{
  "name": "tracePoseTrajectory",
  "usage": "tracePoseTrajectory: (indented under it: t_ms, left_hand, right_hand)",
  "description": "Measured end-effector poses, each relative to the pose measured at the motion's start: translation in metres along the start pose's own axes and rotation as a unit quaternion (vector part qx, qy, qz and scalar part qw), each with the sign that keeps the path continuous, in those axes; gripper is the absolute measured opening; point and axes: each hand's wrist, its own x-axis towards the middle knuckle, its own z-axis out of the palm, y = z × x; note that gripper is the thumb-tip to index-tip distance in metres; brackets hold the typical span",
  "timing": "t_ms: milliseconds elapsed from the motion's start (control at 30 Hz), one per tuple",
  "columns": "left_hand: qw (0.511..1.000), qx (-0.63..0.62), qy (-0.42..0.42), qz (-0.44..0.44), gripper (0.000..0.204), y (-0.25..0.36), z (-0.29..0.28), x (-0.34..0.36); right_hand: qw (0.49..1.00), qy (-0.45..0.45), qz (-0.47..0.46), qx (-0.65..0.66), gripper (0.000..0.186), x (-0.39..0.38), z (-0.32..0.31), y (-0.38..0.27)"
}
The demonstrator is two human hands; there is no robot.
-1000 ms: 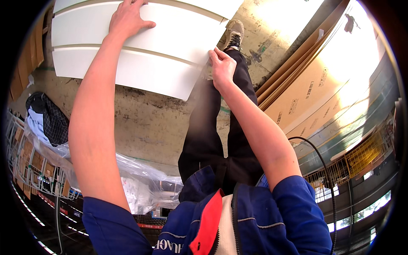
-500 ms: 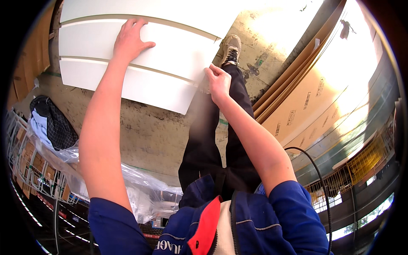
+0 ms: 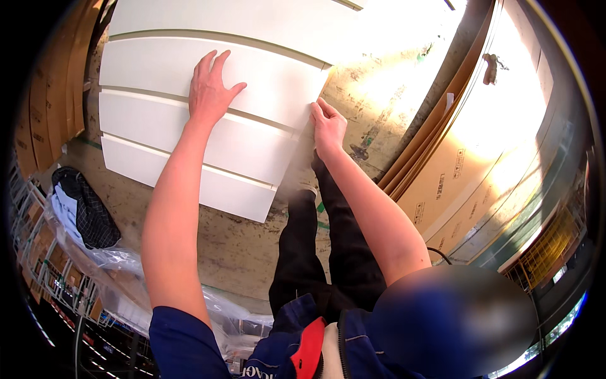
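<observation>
Two hands on the white drawer unit (image 3: 208, 120): left hand (image 3: 211, 88) spread flat on top, right hand (image 3: 328, 126) curled around its edge. It could tip toward the legs (image 3: 322, 252) if that flat palm slides.

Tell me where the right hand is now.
In the head view the right hand is just right of centre, gripping the right edge of the white panels, with the left hand flat on them.

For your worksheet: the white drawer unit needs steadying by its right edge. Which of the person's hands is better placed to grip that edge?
Probably the right hand: its fingers already curl at the right edge of the white drawer unit. The left hand lies flat on a drawer front, away from that edge.
</observation>
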Motion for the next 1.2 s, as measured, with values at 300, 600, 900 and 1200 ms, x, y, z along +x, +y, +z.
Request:
tracePoseTrajectory:
  t_ms: [300, 600, 900, 1200]
  left_hand:
    - [0.985, 0.082, -0.151, 0.012, 0.073, 0.003, -0.003, 0.068]
    - [0.98, 0.112, -0.156, 0.051, 0.065, 0.003, 0.001, 0.074]
    - [0.98, 0.098, -0.167, 0.05, 0.067, 0.013, -0.006, 0.069]
    - [0.984, 0.052, -0.168, 0.019, 0.073, 0.033, -0.027, 0.061]
  right_hand:
    - [0.998, 0.029, -0.017, -0.043, 0.032, 0.0, 0.011, -0.024]
    - [1.0, 0.015, 0.001, -0.003, 0.033, 0.0, 0.008, -0.022]
    - [0.999, -0.006, 0.023, 0.042, 0.038, 0.001, 0.005, -0.014]
    - [0.999, -0.009, 0.026, 0.028, 0.037, 0.002, 0.003, -0.009]
